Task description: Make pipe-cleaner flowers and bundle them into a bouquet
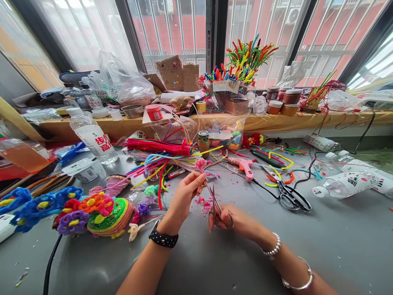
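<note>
My left hand [186, 196] is closed in a pinch on the stem of a small pink pipe-cleaner flower [201, 164], held up over the grey table [337, 246]. My right hand [227, 219] grips small scissors [214, 198] whose blades point up toward the stem just below the flower. Pink fluff trimmings [204, 204] lie on the table between the hands. A black watch sits on my left wrist, bracelets on my right.
A heap of coloured pipe cleaners [159, 153] lies behind the hands. Finished pipe-cleaner flowers [76, 209] sit at left, a pink glue gun [244, 166] and large black scissors [290, 196] at right. Plastic bottles [340, 186] lie far right. The windowsill [276, 121] is cluttered.
</note>
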The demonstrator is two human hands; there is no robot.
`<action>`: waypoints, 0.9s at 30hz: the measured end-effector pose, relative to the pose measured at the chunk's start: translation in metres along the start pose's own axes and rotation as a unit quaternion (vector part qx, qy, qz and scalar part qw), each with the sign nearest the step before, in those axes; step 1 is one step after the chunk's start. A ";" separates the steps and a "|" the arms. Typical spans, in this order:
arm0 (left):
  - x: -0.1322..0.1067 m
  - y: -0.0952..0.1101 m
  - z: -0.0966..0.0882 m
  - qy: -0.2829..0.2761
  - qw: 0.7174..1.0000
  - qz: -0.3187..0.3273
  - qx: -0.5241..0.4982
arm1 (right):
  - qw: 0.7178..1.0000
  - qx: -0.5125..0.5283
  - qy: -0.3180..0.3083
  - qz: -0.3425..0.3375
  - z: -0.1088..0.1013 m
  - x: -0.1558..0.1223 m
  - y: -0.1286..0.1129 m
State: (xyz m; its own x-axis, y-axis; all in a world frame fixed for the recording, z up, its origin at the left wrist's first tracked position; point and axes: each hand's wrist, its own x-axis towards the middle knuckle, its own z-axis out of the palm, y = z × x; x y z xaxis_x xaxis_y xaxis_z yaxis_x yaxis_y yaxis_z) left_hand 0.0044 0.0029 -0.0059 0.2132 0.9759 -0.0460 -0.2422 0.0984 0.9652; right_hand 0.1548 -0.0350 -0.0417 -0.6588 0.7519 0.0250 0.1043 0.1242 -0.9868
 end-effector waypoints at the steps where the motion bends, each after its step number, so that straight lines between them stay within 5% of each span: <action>1: 0.000 0.000 0.000 -0.005 1.000 -0.002 0.003 | 1.000 -0.009 -0.008 -0.004 0.000 0.000 -0.001; 9: 0.001 -0.001 0.001 -0.029 0.999 -0.017 0.021 | 0.999 0.005 -0.031 -0.019 0.001 -0.002 -0.006; 27: 0.002 -0.003 -0.002 -0.011 1.000 -0.008 -0.007 | 0.997 0.064 0.046 -0.006 0.004 0.001 0.000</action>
State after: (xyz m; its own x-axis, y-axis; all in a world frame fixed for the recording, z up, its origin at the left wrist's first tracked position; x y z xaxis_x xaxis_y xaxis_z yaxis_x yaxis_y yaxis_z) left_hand 0.0032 0.0049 -0.0097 0.2376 0.9697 -0.0564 -0.2518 0.1176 0.9606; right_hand 0.1505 -0.0368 -0.0422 -0.5874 0.8080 0.0463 -0.0034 0.0548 -0.9985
